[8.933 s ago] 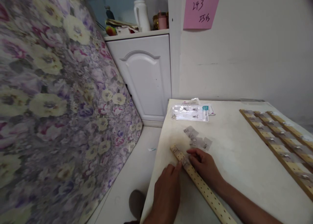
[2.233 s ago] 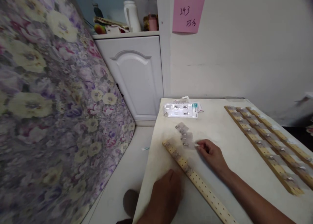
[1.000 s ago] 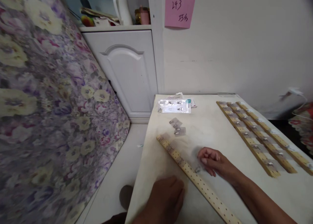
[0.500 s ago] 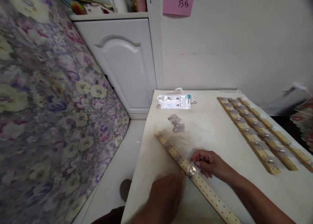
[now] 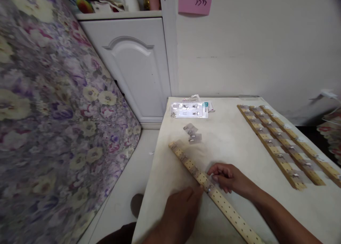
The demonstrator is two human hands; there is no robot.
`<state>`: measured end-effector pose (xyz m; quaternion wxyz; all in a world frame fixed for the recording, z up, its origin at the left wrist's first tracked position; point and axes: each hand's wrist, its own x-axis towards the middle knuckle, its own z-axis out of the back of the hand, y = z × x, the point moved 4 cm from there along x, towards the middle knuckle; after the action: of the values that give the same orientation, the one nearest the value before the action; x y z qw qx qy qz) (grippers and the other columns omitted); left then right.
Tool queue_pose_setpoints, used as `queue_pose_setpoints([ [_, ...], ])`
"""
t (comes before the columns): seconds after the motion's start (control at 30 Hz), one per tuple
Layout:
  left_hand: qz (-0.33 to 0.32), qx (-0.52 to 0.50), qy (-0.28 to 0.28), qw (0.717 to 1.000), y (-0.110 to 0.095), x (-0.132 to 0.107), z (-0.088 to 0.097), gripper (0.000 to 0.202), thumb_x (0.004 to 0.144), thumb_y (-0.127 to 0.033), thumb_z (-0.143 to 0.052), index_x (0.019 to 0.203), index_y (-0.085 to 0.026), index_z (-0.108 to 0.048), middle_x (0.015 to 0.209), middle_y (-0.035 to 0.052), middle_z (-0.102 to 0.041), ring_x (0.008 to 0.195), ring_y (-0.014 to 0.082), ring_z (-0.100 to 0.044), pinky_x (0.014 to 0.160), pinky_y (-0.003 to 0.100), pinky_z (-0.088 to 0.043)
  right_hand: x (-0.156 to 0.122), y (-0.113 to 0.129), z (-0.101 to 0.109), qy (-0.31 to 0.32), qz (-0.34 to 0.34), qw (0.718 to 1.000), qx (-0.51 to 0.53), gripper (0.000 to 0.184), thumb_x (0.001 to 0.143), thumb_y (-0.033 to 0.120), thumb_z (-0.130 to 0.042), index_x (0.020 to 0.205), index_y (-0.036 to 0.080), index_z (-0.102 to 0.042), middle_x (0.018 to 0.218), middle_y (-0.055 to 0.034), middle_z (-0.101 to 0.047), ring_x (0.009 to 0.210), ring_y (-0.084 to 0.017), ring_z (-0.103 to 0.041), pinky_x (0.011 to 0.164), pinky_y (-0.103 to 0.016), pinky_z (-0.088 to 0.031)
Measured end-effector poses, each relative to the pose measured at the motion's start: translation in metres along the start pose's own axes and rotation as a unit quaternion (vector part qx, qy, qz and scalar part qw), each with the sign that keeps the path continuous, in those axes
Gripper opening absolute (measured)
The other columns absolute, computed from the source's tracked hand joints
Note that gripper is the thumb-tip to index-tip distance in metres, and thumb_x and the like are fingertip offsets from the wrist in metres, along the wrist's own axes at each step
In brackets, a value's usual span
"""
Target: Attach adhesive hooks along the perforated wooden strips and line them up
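Note:
A long wooden strip with rows of holes [image 5: 221, 203] lies slantwise on the cream table [image 5: 239, 148]. My right hand [image 5: 230, 178] has its fingers curled and pinched on a small clear adhesive hook [image 5: 209, 189], which it presses against the strip. My left hand [image 5: 179, 213] rests against the strip's near edge, fingertips touching the wood by the hook. Earlier hooks sit farther up the strip [image 5: 186, 161]. Two loose clear hooks [image 5: 192, 133] lie on the table beyond the strip's far end.
A clear blister pack of hooks [image 5: 189, 110] lies at the table's far edge. Three wooden strips fitted with hooks [image 5: 282, 144] lie side by side at the right. A floral mattress [image 5: 53, 112] leans at the left; a white cabinet [image 5: 135, 66] stands behind.
My right hand took a hook from the loose pile, carried it down to the strip and set it there. My left hand slid up to the strip. The view tilted down.

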<state>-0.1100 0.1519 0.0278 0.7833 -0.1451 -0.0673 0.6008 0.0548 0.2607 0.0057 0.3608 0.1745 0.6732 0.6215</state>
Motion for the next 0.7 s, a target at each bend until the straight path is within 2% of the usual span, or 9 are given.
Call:
queue_pose_setpoints([
  [0.23,-0.010,-0.002,0.008,1.000,0.000,0.002,-0.003,0.042,0.094,-0.023,-0.032,0.133,-0.030,-0.044,0.089,0.0033,-0.066,0.073,0.0205,-0.061,0.061,0.029,-0.039,0.000,0.001,0.000,-0.001,-0.001,1.000,-0.012,0.015,0.085,0.032,-0.055,0.093,0.020,-0.060,0.066,0.0058,-0.051,0.041,-0.004,-0.043,0.037,-0.017,-0.033],
  [0.37,-0.009,0.013,-0.007,1.000,-0.001,0.002,-0.004,0.041,0.096,-0.025,-0.028,0.133,-0.031,-0.044,0.085,0.0026,-0.066,0.069,0.0193,-0.061,0.058,0.029,-0.037,0.000,0.000,-0.001,-0.002,-0.002,1.000,-0.011,0.014,0.086,0.031,-0.054,0.093,0.020,-0.059,0.064,0.0062,-0.051,0.040,-0.004,-0.043,0.037,-0.017,-0.033],
  [0.7,-0.047,0.064,-0.057,0.995,0.000,0.001,-0.011,0.038,0.094,-0.024,-0.035,0.131,-0.027,-0.046,0.077,0.0015,-0.064,0.061,0.0190,-0.059,0.053,0.028,-0.033,0.001,0.000,-0.001,0.005,-0.001,1.000,-0.016,0.012,0.086,0.029,-0.054,0.093,0.019,-0.058,0.067,0.0059,-0.051,0.040,-0.003,-0.044,0.037,-0.017,-0.033],
])
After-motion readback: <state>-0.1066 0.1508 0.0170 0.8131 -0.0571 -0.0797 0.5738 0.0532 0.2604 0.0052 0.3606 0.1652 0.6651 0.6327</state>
